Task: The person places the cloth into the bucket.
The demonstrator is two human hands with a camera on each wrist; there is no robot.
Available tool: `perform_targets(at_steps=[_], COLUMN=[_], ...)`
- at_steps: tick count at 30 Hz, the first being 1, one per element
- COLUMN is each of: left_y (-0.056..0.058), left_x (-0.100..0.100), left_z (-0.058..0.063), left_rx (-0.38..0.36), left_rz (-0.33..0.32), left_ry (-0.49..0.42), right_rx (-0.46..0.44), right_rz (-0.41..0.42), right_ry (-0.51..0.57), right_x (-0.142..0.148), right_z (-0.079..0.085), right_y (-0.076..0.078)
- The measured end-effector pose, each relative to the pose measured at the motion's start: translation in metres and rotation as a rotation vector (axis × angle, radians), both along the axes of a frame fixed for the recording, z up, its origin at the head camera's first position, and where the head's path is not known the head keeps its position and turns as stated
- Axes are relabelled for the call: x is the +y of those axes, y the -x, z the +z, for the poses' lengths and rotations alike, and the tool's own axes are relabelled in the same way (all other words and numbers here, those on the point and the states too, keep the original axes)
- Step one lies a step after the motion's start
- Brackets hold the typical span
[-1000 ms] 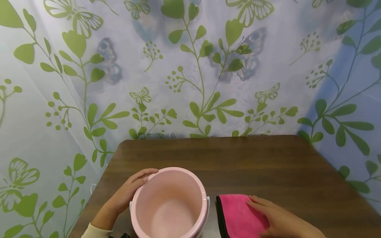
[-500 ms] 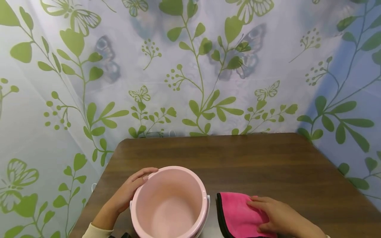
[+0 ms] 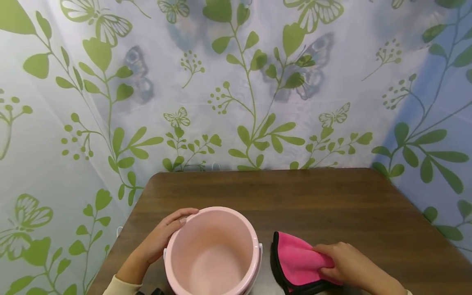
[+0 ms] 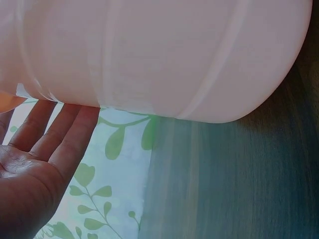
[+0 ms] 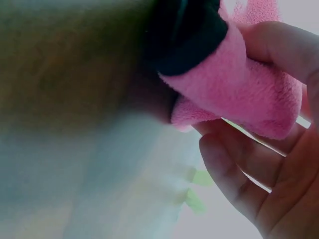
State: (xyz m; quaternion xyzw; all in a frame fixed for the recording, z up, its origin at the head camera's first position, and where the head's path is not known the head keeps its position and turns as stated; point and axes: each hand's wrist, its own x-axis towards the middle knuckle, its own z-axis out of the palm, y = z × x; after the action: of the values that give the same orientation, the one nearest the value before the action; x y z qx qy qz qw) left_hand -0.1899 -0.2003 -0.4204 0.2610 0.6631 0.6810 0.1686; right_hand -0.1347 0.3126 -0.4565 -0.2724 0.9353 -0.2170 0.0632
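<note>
Bucket (image 3: 217,229) at 6 o'clock: left hand (image 3: 158,237), fingers (image 4: 79,134) straightish, probably steadies it; right hand (image 3: 350,264) pinches pink cloth (image 3: 296,258), 5 o'clock.

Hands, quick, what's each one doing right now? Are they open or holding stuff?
Left hand: open, straight fingers touching the pink bucket.
Right hand: closed, holding the pink cloth between thumb and fingers.

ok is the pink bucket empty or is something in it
Empty, it seems: the head view looks into the pink bucket onto its bare inside, though the frame cuts off its near side.
</note>
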Motion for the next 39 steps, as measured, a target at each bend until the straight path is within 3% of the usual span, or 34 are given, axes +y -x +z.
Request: perform_targets(at_steps=[13,23,39], left_y=[-0.002,-0.002,0.000], left_x=[-0.002,-0.002,-0.001], left_z=[-0.002,-0.003,0.001], left_rx=[-0.017,-0.032,-0.032], left_rz=[0.015,0.012,0.017], left_ry=[0.013,0.007,0.023], right_rx=[0.210,0.162,0.269], right_rz=[0.061,0.029,0.029], right_ry=[0.050,0.041,0.024], right_x=[-0.002,-0.004,-0.011], right_z=[0.019,0.050,0.100], right_y=[0.007,0.013,0.026])
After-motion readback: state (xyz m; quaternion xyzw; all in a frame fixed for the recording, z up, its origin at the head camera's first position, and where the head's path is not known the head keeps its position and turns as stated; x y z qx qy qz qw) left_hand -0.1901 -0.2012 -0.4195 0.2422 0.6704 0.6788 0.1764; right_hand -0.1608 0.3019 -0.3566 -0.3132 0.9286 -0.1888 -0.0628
